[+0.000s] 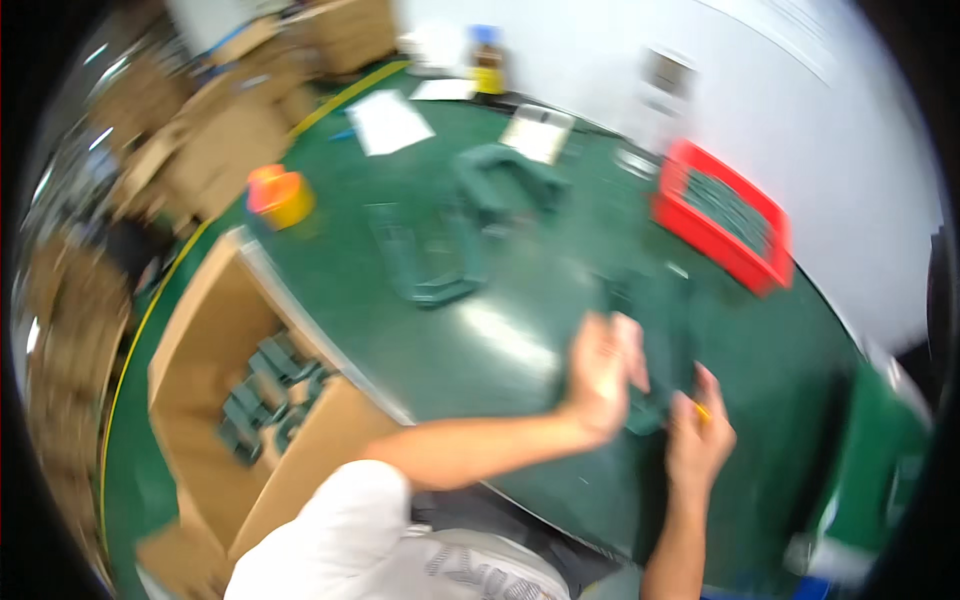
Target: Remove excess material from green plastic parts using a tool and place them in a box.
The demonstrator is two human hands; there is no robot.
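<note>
Left hand (602, 378) and right hand (699, 440) stand apart; the left is at a blurred green frame (647, 414) over the green table (340, 270), its grip I cannot tell; the right pinches a small yellow item (703, 412); I judge steady left support and light right hold best.

The scene was brightly lit, the white wall (590, 50) and white sleeve (340, 515) palest of all. A soft-edged glare lay mid-way across the green worktop (335, 270), and a dark band stretched along its right side. Motion blur smeared everything, with both the left hand (600, 375) and the right hand (700, 440) lacking crisp outlines. Fisheye distortion bent straight edges, and black vignetting swallowed the corners.
</note>
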